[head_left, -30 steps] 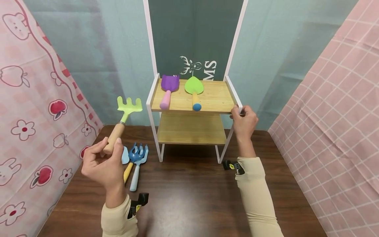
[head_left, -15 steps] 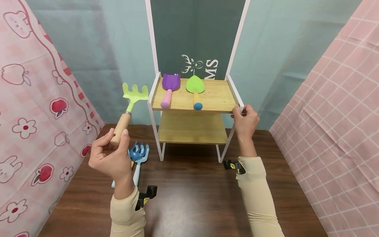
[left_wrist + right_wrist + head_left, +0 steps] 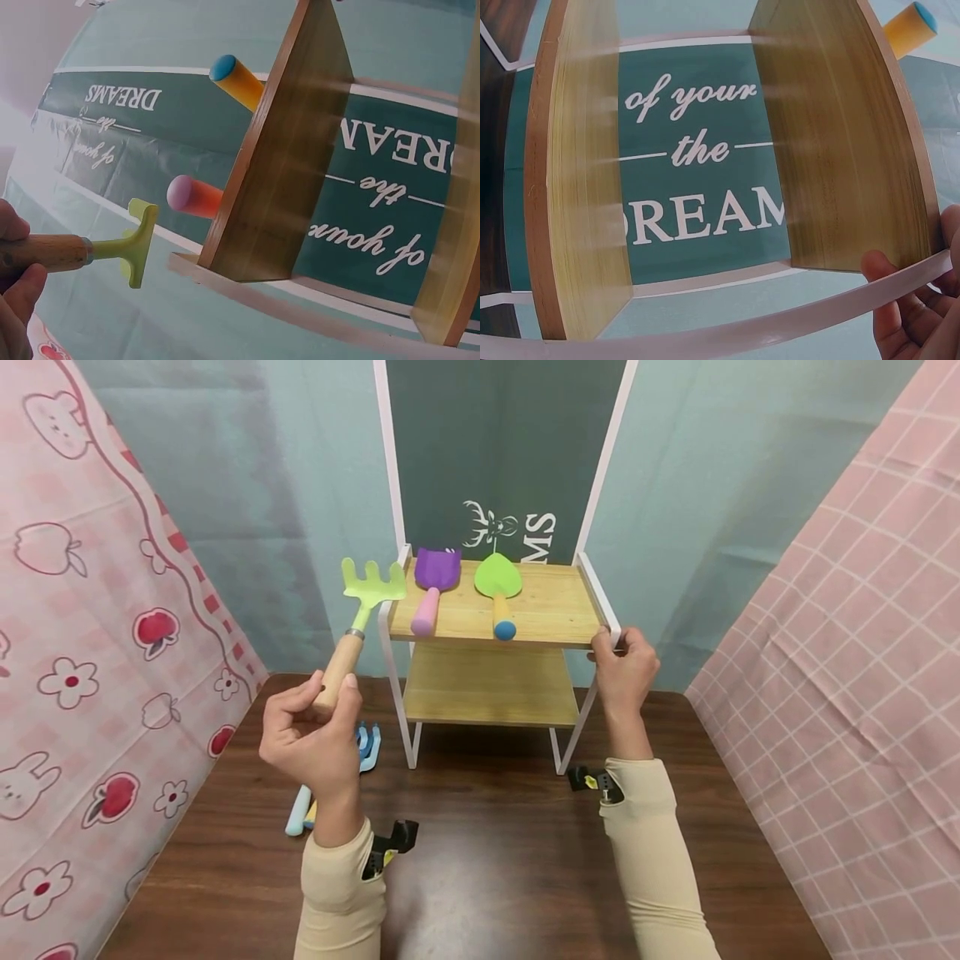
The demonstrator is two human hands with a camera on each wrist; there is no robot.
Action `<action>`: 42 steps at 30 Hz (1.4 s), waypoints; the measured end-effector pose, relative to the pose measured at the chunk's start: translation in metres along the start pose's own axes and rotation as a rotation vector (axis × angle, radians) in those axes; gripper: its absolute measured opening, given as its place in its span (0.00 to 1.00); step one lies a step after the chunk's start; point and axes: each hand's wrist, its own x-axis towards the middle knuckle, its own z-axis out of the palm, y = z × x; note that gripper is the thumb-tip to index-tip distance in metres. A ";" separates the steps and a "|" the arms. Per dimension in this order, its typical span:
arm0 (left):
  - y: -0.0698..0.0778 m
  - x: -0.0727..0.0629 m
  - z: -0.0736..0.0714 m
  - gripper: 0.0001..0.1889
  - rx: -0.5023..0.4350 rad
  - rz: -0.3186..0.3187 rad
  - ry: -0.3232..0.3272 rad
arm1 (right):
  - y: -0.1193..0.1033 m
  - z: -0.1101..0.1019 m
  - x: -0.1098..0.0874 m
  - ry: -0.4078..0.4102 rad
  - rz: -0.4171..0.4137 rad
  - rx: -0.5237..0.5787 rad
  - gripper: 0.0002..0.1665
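My left hand (image 3: 318, 727) pinches the wooden handle of a light green toy hand rake (image 3: 341, 664), tines up, in front of the left end of a two-tier shelf (image 3: 555, 618). In the left wrist view the rake (image 3: 124, 250) points toward the shelf's edge. My right hand (image 3: 626, 672) grips the front right corner of the top board; in the right wrist view its fingertips (image 3: 877, 266) curl round the white frame. On the top board lie a purple shovel with a pink handle (image 3: 435, 581) and a green trowel with a yellow handle (image 3: 498, 578).
Behind my left forearm, blue rakes (image 3: 369, 747) and a light blue handle (image 3: 297, 810) lie on the dark wooden table (image 3: 510, 860), partly hidden. The lower shelf board (image 3: 487, 685) sits below the top one. Patterned cloths (image 3: 82, 652) enclose the sides.
My left hand has carried the green rake to the right and upward, toward the shelf's left end. The right hand keeps its grip on the corner. The view has shifted slightly.
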 end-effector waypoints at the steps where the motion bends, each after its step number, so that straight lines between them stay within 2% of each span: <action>1: 0.000 -0.001 0.002 0.13 -0.007 -0.001 -0.009 | 0.000 0.000 0.000 0.000 -0.001 0.003 0.15; 8: 0.000 -0.005 0.012 0.12 -0.013 0.009 -0.056 | 0.001 -0.001 0.000 -0.006 0.004 0.004 0.16; 12: -0.001 -0.007 0.016 0.12 -0.022 -0.004 -0.059 | 0.001 -0.001 -0.001 -0.009 0.000 0.007 0.15; 23: 0.000 -0.016 0.033 0.11 -0.073 -0.028 -0.119 | 0.002 0.000 0.000 0.001 -0.021 -0.005 0.15; 32: 0.002 -0.030 0.044 0.11 -0.098 -0.045 -0.165 | 0.000 0.000 0.000 0.014 -0.035 -0.008 0.15; 42: 0.005 -0.050 0.061 0.11 -0.121 -0.040 -0.257 | 0.000 0.000 0.000 0.002 -0.026 0.011 0.15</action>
